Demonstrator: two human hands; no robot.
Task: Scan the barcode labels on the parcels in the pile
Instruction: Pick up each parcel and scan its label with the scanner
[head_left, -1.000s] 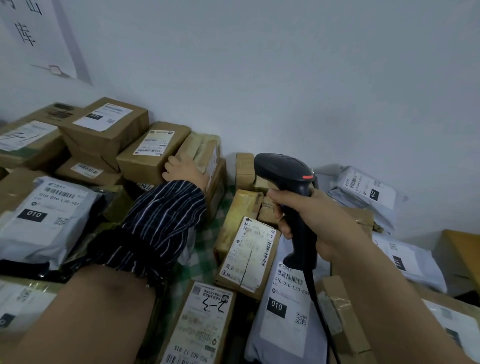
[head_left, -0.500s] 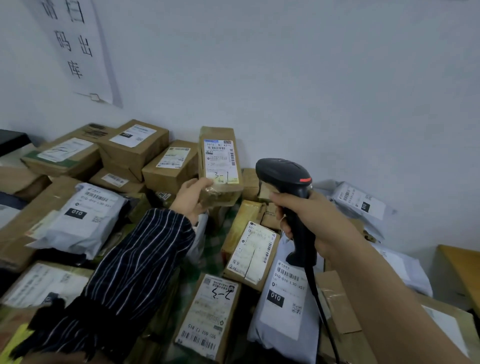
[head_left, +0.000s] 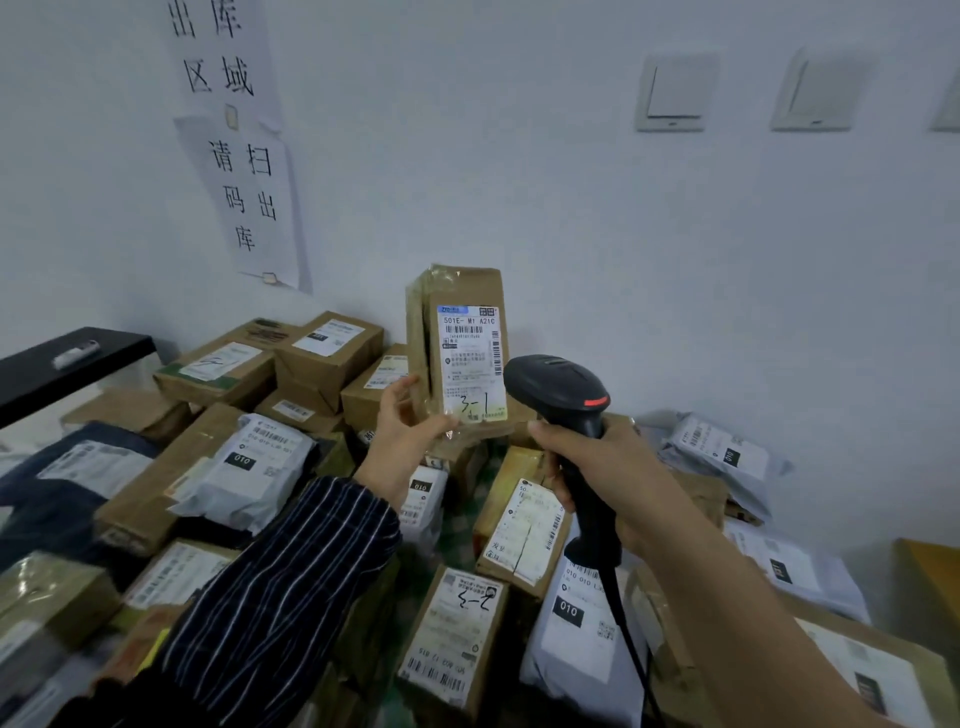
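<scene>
- The box (head_left: 457, 353) is now raised upright above the pile (head_left: 249, 467), label (head_left: 471, 361) turned for reading.
- It is gripped at its lower end by the left hand (head_left: 402, 431).
- The scanner (head_left: 563, 395) is clasped in the right hand (head_left: 597, 467), just beside the label.

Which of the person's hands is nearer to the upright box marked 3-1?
Left. The left hand grips the box at its lower edge; the right hand, holding the scanner, sits apart, to the box's lower right.
</scene>
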